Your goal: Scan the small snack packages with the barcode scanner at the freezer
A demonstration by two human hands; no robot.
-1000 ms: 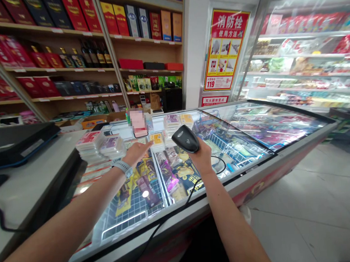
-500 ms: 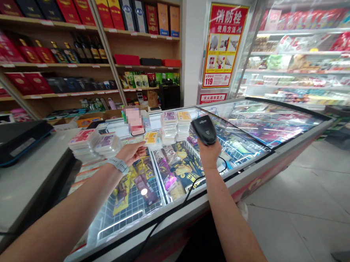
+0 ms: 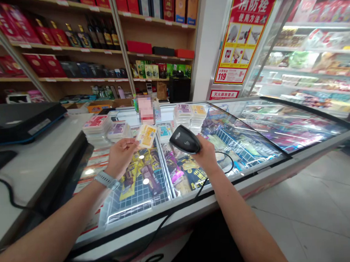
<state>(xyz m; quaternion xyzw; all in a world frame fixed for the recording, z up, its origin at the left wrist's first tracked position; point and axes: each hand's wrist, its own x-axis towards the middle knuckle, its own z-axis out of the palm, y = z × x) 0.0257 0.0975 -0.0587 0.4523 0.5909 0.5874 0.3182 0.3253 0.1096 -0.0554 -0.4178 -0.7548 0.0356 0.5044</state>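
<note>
One yellow-labelled pack [image 3: 147, 136], edge pinched by the left hand [image 3: 121, 156], hangs over the freezer [image 3: 269, 177] — just left of the scanner [image 3: 185, 140], whose long axis slants leftward (right hand [image 3: 206, 154] wrapped round it).

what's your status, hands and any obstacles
Left hand pinching flat yellow-and-white pack. Right hand gripping black handheld barcode scanner. Black looped cable beside right wrist, clear of pack.
</note>
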